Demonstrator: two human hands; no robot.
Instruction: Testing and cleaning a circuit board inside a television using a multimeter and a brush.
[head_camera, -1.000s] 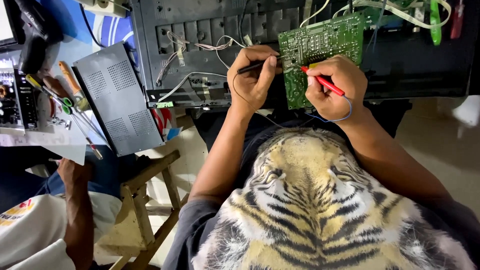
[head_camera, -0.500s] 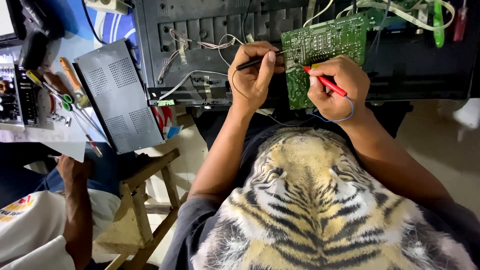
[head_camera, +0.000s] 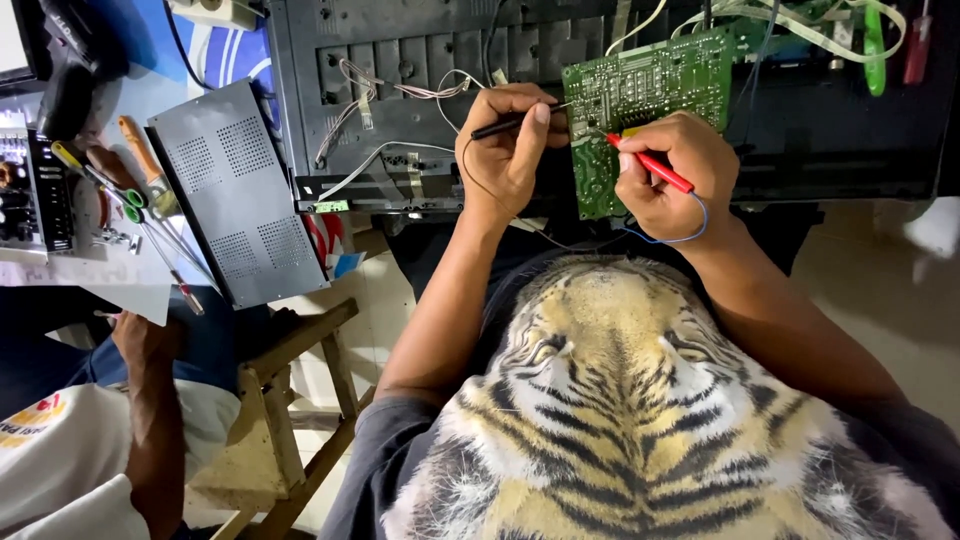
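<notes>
Now we note little change: left hand (head_camera: 510, 150) still pinches the black probe (head_camera: 505, 124), right hand (head_camera: 668, 175) grips the red probe (head_camera: 650, 165), both tips staying on the green circuit board (head_camera: 645, 100), far centre.

A corner of a screen (head_camera: 12, 40) shows at the far upper left edge: a pale, lit patch inside a dark frame, cut off by the border of the view. A small green label (head_camera: 328, 206) sits on the front edge of the black metal case, just left of the loose grey wires; it is a short flat strip. Below it, a small blue tag (head_camera: 345, 264) lies beside some red wiring. No packages or signs are visible.
</notes>
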